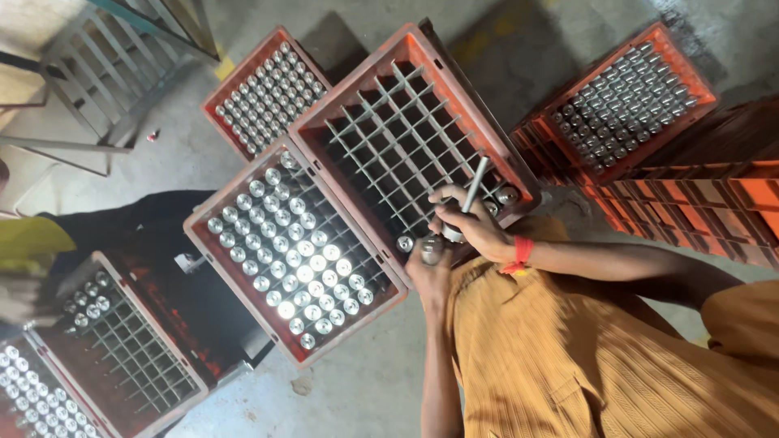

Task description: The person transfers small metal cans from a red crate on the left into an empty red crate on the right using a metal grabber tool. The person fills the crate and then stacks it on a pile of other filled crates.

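The right hand (475, 227) was closed around a thin metal rod (474, 185), just at the near edge of the almost empty orange crate (357, 97). The left hand (430, 272) gripped a small metal cylinder (431, 248) just below that edge. Beside this crate, a crate full of shiny cylinders (296, 251) stood touching it.

Metal cylinders (304, 272): bright, polished, glossy end faces. Crates (243, 276): matt orange-red plastic, grey dividers (389, 138) dull. Rod (473, 186) in right hand (475, 231): smooth metal. Floor (519, 57): rough concrete. Shirt (568, 365): ribbed cloth.
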A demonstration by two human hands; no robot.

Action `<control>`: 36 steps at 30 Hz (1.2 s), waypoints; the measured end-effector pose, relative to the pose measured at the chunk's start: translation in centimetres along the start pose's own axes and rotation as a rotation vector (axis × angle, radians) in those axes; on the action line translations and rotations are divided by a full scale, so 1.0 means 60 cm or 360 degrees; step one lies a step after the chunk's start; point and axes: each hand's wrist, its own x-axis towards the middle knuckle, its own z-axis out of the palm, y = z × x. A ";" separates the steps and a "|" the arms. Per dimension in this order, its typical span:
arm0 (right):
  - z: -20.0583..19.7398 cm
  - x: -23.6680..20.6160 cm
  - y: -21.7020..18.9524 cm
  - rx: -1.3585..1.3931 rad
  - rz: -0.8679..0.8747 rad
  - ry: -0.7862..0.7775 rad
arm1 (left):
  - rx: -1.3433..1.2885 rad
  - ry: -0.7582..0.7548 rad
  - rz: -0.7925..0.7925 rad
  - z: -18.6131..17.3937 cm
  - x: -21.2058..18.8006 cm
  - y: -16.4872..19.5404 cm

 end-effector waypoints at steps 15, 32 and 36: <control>-0.081 0.042 0.033 0.0090 0.0096 0.0014 | 0.0455 -0.0640 -0.0410 0.022 -0.017 0.048; -0.221 0.016 0.045 0.0191 -0.0115 0.0476 | 0.0987 0.0594 0.0641 -0.121 0.131 0.007; -0.227 -0.009 0.060 0.0219 -0.0125 0.0510 | 0.1188 0.0851 0.0859 -0.211 0.284 0.049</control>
